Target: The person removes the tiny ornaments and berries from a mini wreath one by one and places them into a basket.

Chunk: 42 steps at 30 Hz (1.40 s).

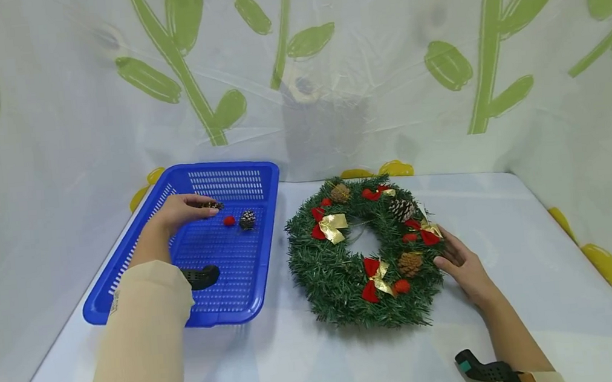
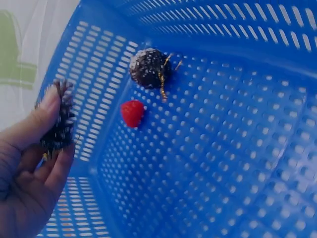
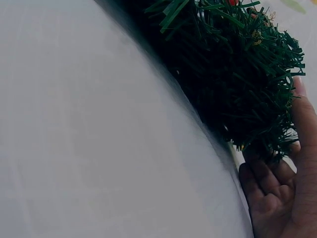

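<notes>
My left hand (image 1: 177,214) is over the blue basket (image 1: 278,217), pinching a dark pine cone (image 2: 61,119) between thumb and fingers. On the basket floor lie a red berry (image 1: 229,221) and a second pine cone (image 1: 247,220) with white tips; the left wrist view shows gold wire on that cone. A green wreath (image 1: 319,281) lies flat on the table, decorated with red and gold bows (image 1: 377,279), pine cones and red berries. At its right edge my right hand (image 1: 467,271) grips the foliage, fingers curled beneath it in the right wrist view.
The white table (image 1: 529,244) extends around the wreath and in front of the basket. A pale curtain (image 1: 385,99) with green leaf prints stands behind and at both sides. Each wrist wears a black strap mount (image 1: 485,370).
</notes>
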Each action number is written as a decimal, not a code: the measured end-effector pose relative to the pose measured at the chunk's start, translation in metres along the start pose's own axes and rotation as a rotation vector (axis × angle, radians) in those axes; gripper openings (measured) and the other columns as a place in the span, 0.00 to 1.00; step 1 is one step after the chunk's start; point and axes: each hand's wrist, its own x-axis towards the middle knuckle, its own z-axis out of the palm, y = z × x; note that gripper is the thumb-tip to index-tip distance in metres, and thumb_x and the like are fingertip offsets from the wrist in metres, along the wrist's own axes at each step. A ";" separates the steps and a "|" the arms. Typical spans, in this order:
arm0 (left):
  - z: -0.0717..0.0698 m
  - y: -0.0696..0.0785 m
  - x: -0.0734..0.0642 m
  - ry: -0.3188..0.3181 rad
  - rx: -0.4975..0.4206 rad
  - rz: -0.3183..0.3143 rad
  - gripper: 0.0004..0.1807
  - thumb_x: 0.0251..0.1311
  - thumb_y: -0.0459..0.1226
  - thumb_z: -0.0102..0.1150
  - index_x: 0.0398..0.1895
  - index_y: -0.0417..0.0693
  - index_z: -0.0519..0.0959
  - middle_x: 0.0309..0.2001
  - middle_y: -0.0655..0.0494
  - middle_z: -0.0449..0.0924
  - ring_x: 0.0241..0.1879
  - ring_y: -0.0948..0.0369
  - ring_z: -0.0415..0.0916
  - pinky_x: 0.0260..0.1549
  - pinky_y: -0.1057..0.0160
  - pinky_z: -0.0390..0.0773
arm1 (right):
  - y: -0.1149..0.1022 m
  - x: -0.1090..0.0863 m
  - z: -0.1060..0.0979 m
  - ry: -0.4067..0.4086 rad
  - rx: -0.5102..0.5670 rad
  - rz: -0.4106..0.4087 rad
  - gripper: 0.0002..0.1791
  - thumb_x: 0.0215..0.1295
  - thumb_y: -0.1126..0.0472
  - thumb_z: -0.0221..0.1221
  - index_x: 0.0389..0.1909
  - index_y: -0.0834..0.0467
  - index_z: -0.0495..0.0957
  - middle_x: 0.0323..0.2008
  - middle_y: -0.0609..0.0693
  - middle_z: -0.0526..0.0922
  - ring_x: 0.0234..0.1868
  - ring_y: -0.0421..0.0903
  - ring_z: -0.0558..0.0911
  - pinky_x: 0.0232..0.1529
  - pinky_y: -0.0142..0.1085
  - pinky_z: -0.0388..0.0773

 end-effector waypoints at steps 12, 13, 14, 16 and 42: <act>0.021 -0.016 0.013 0.326 -0.206 -0.166 0.31 0.62 0.36 0.59 0.66 0.35 0.65 0.68 0.36 0.59 0.70 0.43 0.52 0.68 0.46 0.53 | 0.004 0.000 -0.003 -0.011 0.026 -0.024 0.37 0.70 0.63 0.52 0.75 0.53 0.45 0.72 0.67 0.47 0.72 0.59 0.54 0.53 0.13 0.60; 0.022 -0.016 0.013 0.330 -0.212 -0.173 0.31 0.62 0.36 0.59 0.66 0.35 0.64 0.68 0.36 0.58 0.70 0.43 0.51 0.68 0.47 0.53 | 0.004 0.000 -0.003 -0.011 0.030 -0.020 0.38 0.70 0.63 0.52 0.75 0.53 0.45 0.72 0.68 0.46 0.70 0.66 0.52 0.52 0.13 0.60; 0.023 -0.017 0.014 0.336 -0.211 -0.176 0.31 0.62 0.36 0.59 0.66 0.35 0.64 0.68 0.36 0.59 0.70 0.43 0.52 0.68 0.47 0.53 | 0.004 0.000 -0.003 -0.011 0.034 -0.015 0.38 0.70 0.63 0.52 0.75 0.53 0.45 0.72 0.68 0.46 0.69 0.70 0.51 0.52 0.12 0.60; 0.026 -0.018 0.014 0.355 -0.190 -0.177 0.30 0.62 0.36 0.59 0.66 0.34 0.65 0.66 0.35 0.62 0.68 0.43 0.55 0.67 0.47 0.55 | 0.004 0.001 -0.003 -0.009 0.035 -0.008 0.38 0.70 0.63 0.52 0.75 0.53 0.45 0.72 0.68 0.46 0.69 0.70 0.51 0.52 0.13 0.61; 0.049 -0.029 0.027 0.485 -0.080 -0.226 0.32 0.58 0.39 0.63 0.63 0.31 0.68 0.63 0.35 0.66 0.65 0.43 0.60 0.64 0.50 0.61 | 0.003 0.000 -0.001 -0.006 0.059 -0.007 0.39 0.69 0.63 0.54 0.75 0.54 0.45 0.72 0.67 0.46 0.70 0.68 0.49 0.52 0.12 0.60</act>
